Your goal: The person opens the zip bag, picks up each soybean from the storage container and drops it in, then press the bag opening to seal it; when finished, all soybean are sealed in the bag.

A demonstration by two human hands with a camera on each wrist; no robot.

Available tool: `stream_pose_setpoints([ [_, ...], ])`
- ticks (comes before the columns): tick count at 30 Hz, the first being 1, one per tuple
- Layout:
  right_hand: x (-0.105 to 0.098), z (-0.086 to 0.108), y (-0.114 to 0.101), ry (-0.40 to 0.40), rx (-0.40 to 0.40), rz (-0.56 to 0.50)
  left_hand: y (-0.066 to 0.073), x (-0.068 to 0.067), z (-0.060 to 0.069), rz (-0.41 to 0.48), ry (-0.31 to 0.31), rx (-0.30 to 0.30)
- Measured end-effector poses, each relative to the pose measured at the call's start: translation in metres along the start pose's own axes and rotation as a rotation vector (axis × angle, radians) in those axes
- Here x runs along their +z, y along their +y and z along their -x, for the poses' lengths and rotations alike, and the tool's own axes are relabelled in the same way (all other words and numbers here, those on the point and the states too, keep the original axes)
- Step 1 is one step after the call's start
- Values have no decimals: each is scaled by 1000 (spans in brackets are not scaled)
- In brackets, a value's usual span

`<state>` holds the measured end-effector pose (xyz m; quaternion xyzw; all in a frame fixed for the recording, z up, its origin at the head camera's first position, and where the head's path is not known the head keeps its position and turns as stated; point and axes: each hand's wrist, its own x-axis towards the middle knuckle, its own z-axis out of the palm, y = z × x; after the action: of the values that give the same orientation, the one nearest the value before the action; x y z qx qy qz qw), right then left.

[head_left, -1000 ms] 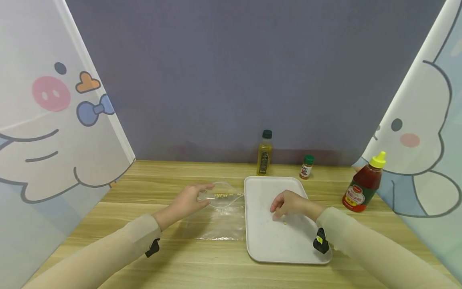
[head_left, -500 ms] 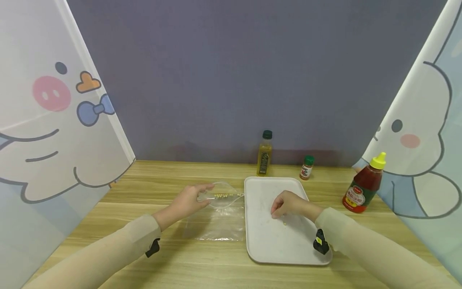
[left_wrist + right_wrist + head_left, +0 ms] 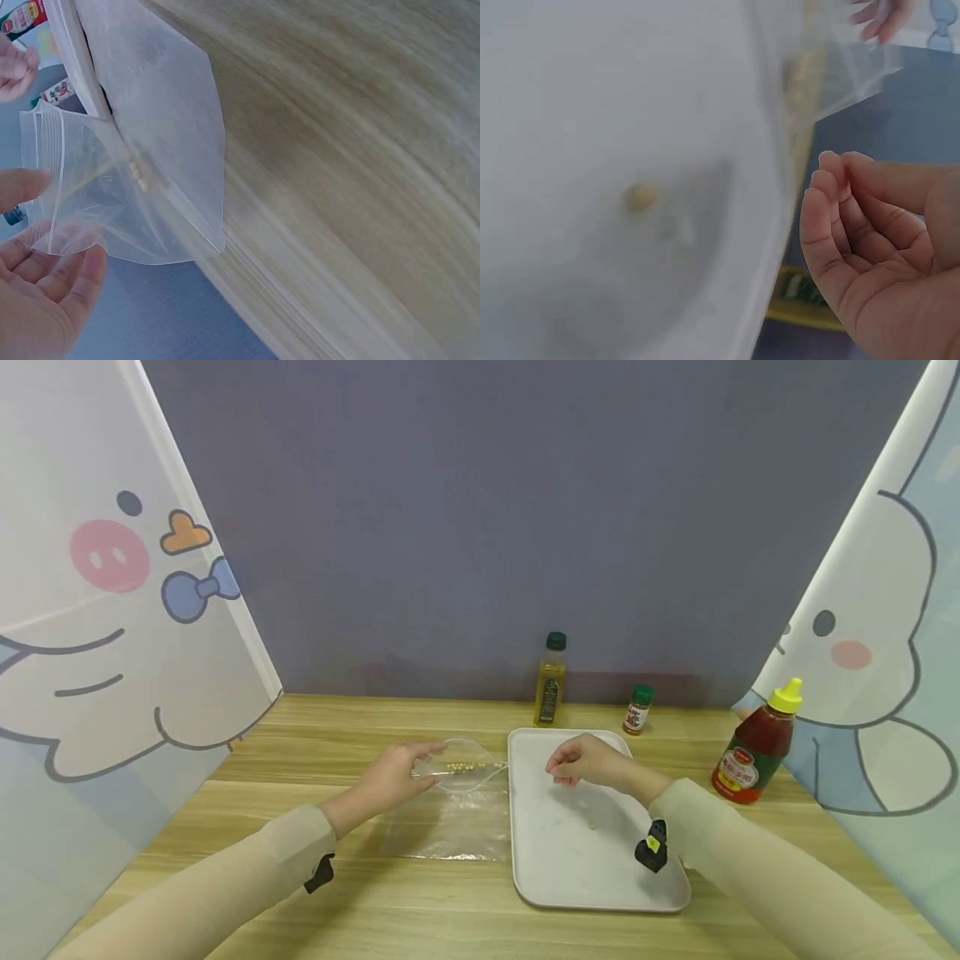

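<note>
A clear zip-top plastic bag (image 3: 448, 827) lies on the table with its mouth bowed apart, and several small yellow beans (image 3: 461, 767) are seen through it. My left hand (image 3: 396, 772) holds the bag near its zip edge, thumb on one side and fingers on the other. Above the white tray (image 3: 555, 877), my right hand (image 3: 588, 760) has thumb and index fingertips pinched together, apparently on a small bean that they hide. One bean (image 3: 592, 827) lies on the tray, blurred in the right wrist view.
At the back stand an oil bottle (image 3: 550, 685) with a dark cap and a small green-capped spice jar (image 3: 637, 710). A red sauce bottle (image 3: 756, 752) with a yellow nozzle stands right of the tray. Printed panels flank the wooden table (image 3: 360, 902).
My right hand closed its fingertips low over the tray, then rose and moved back and slightly left. The left hand and bag have stayed in place.
</note>
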<state>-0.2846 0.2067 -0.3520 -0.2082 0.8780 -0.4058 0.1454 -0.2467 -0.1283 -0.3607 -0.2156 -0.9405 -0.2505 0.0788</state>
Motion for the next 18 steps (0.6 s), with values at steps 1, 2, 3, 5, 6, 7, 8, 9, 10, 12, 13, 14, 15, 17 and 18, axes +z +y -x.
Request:
stream_pose_setpoints([
  [1, 0, -2, -3, 4, -8, -11, 0, 0, 0, 1, -3, -1],
  [2, 1, -3, -7, 9, -15, -19, 0, 0, 0, 2, -4, -2],
  [3, 1, -4, -11, 17, -21, -24, 1, 0, 0, 5, -5, -2],
  [5, 4, -8, -19, 42, -21, -33, 1, 0, 0, 7, -5, 0],
  [6, 5, -10, -24, 52, -26, -41, 0, 0, 0, 8, -4, 2],
  [7, 7, -11, -29, 63, -29, -45, 0, 0, 0, 7, -1, 4],
  [8, 9, -14, -34, 73, -31, -54, 0, 0, 0, 7, 0, 5],
  [9, 11, -16, -39, 82, -31, -65, 0, 0, 1, 9, 1, 4],
  [10, 14, -18, -44, 91, -36, -75, 0, 0, 1, 9, 0, 3],
  [12, 19, -23, -53, 100, -52, -92, 0, 0, 1, 12, -2, -3],
  [13, 22, -25, -57, 103, -58, -96, 0, 0, 1, 14, -3, -5],
  [14, 25, -28, -61, 103, -66, -105, 1, 0, 1, 18, -5, -9],
  [15, 28, -30, -64, 102, -70, -110, 1, 0, 1, 18, -5, -10],
  [17, 35, -35, -71, 98, -74, -123, 2, 0, 0, 20, -3, -6],
  [18, 38, -37, -74, 95, -73, -128, 3, 0, 0, 17, 0, -1],
])
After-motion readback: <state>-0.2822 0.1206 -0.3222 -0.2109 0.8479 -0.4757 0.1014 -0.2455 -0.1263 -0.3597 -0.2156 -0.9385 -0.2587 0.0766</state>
